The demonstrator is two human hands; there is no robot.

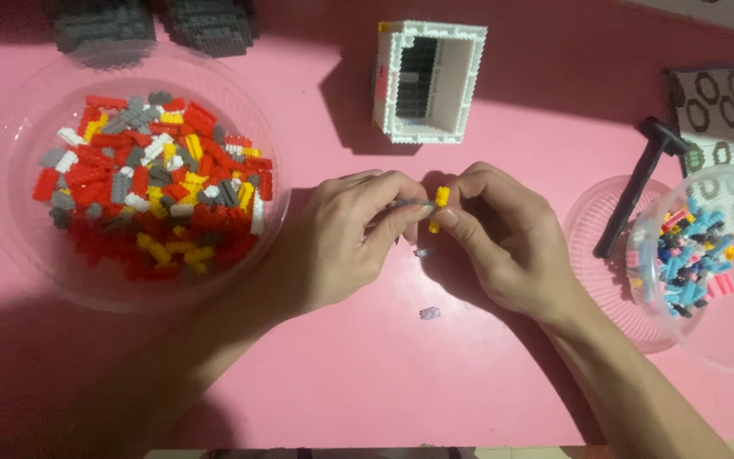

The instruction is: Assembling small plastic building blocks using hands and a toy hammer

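At the middle of the pink surface: both my hands met, fingertips together over it.
Left hand: it pinched a thin grey plastic brick piece between thumb and forefinger, closed on it.
Right hand: it was clamped on a small yellow plastic brick, held upright and touching the end of the grey piece.
Below my hands: two tiny grey loose bricks lay on the surface, one just under my fingers, one nearer me.
To my left: a large clear plastic bowl held a heap of red, yellow, grey and white bricks.
Ahead of my hands: a white, open-topped rectangular brick-built box stood apart from them.
To my right: a smaller clear plastic bowl carried blue, pink and yellow bricks, with a black brick-separator tool resting beside it on a clear lid.
Far edge, left: two dark grey brick-built blocks sat behind the large bowl.
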